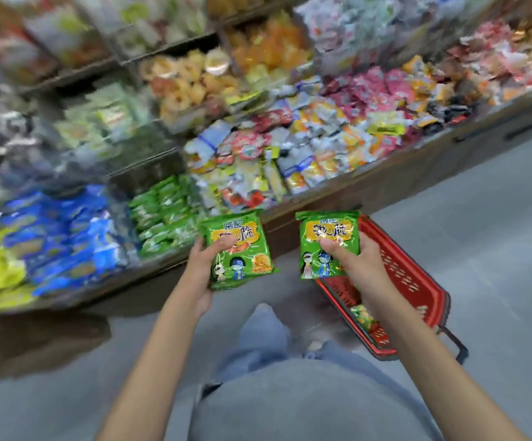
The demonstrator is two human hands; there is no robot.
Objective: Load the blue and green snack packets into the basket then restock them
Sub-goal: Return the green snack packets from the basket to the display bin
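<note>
1. A green packet [242,249] is gripped by the left hand [201,272], with the thumb pressed on its front and the fingers wrapped behind it
2. A second green packet [325,249] is gripped the same way by the right hand [358,262], at 3 o'clock from the first and apart from it
3. A red basket [417,281] is set on the floor [481,218] at 4 o'clock from the right hand, and a third green packet [363,316] is seen inside it
4. Shelved green packets [162,211] are stacked at 10 o'clock from the left hand, with blue packets [61,237] at their 9 o'clock

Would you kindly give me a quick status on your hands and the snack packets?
Left hand grips left green packet. Right hand grips right green packet. Red basket on floor at right. Path to it looks clear.
</note>
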